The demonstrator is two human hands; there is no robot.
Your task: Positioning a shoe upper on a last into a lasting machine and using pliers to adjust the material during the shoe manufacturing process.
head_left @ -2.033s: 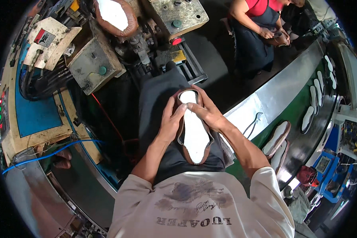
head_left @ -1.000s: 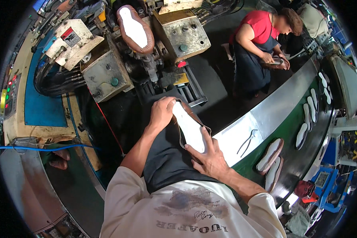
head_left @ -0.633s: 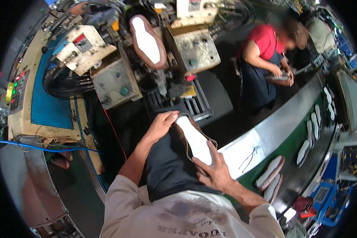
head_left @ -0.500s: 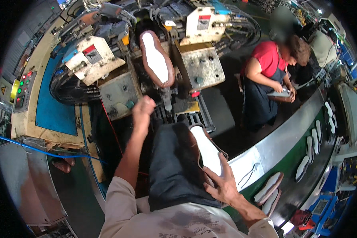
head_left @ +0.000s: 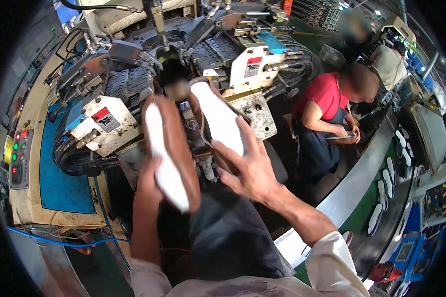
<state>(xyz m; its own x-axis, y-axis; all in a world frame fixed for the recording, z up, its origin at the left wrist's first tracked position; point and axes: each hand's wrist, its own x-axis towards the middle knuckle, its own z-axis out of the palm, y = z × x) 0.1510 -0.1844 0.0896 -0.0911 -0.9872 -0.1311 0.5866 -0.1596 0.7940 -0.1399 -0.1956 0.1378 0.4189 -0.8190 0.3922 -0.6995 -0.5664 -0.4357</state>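
My left hand [head_left: 147,184] grips a brown shoe upper [head_left: 177,146] near its lower end, sole side up, with a long white insole showing. Beside it, my right hand [head_left: 256,171] is closed round a second shoe upper [head_left: 195,110]. Its brown edge stands loose around a white insole [head_left: 222,121]. The far end of this second upper is at the dark central opening of a shoe-making machine [head_left: 171,64]. Both uppers are held side by side, apart from each other, over the front of the machine. My left fingertips are partly hidden and blurred.
White machine side blocks [head_left: 101,123] with hoses flank the centre. A control panel [head_left: 21,158] with lit buttons stands at the left. To the right, a person in a red shirt [head_left: 322,99] handles a shoe beside a metal ledge [head_left: 349,183]. Several white-soled uppers [head_left: 375,218] lie beyond.
The brown upper has come off the machine's centre into my left hand, which was empty beside it. My right hand has raised the second upper from my lap toward the machine.
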